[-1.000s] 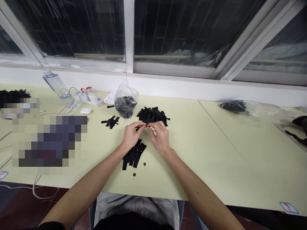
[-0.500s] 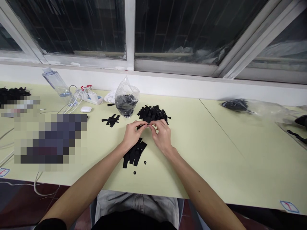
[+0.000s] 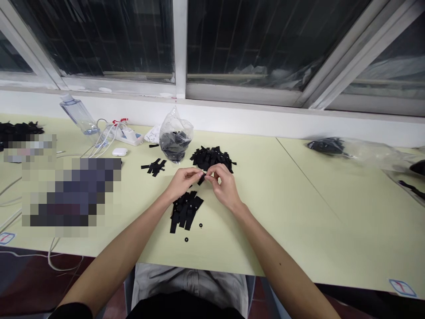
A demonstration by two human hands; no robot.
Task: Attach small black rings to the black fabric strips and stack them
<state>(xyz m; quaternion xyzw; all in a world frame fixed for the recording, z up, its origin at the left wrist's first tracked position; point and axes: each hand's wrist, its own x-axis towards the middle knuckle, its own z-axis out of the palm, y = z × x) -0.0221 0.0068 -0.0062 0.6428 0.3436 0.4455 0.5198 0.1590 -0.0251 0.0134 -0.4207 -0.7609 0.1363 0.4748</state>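
Note:
My left hand point(image 3: 182, 182) and my right hand point(image 3: 223, 186) meet over the table, fingertips almost touching. Both pinch a short black fabric strip point(image 3: 201, 180), whose end hangs down between them. Any small part at the fingertips is too hidden to make out. Just beyond the hands lies a heap of black strips point(image 3: 212, 155). Nearer to me, below my left hand, a flatter group of black strips point(image 3: 187, 210) shows small light fittings. Two small black rings, a farther ring point(image 3: 201, 225) and a nearer ring point(image 3: 186, 239), rest beside that group.
A clear plastic bag point(image 3: 175, 137) of black pieces stands behind a few loose strips point(image 3: 154, 167). Leftward are a white earphone case point(image 3: 120, 152), a power strip point(image 3: 133, 137) with cables, a tilted bottle point(image 3: 79, 115) and a blurred-out dark object point(image 3: 76, 190). Another bag point(image 3: 327, 145) lies far right.
My left hand has shifted slightly left and my right hand has turned a little. The black strip now shows hanging below the fingertips, and more of the nearer group is uncovered.

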